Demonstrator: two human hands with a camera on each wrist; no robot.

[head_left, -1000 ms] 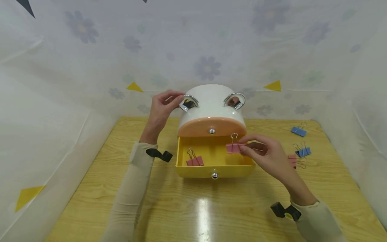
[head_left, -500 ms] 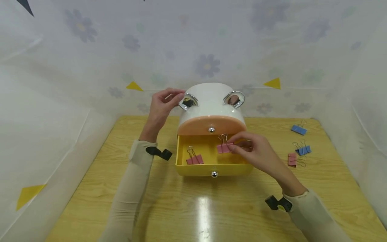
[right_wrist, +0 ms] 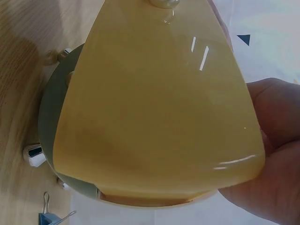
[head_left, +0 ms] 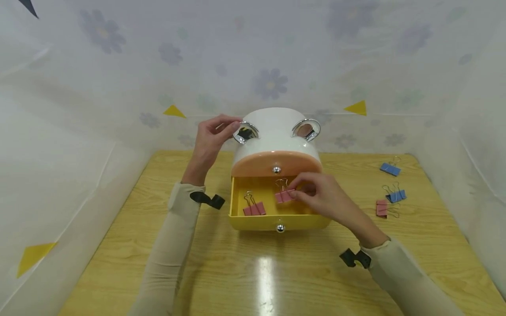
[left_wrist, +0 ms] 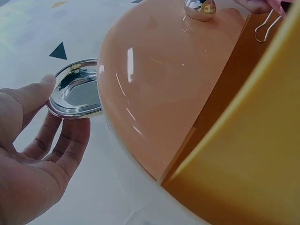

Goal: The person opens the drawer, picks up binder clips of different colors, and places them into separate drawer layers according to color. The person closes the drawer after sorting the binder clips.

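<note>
A: What is held by the right hand [head_left: 322, 199]?

B: A pink binder clip [head_left: 283, 195] is pinched between its thumb and fingertips. The clip is held over the open yellow drawer [head_left: 276, 219], above the middle of its floor, with its wire handles pointing away from the person. Whether it touches the drawer floor cannot be told.

A: Is anything else seen in the drawer?

B: A second pink clip [head_left: 254, 209] is lying in the left part of the drawer, just beside the held one but apart from it.

A: And the left hand [head_left: 209, 142]?

B: It is placed at the upper left of the white storage box [head_left: 274, 131]. In the left wrist view the thumb and fingers [left_wrist: 70, 145] are curled round the chrome ring handle [left_wrist: 77, 96] there, so the handle is grasped. The peach upper drawer [head_left: 276, 163] is seen closed, with a silver knob at its centre.

A: What is seen on the wooden table [head_left: 269, 272]?

B: To the right of the box, well apart from it, two blue clips [head_left: 390, 169] [head_left: 396, 196] and another pink clip [head_left: 382, 208] are laid out. The nearer blue clip and this pink one are just beside each other.
</note>
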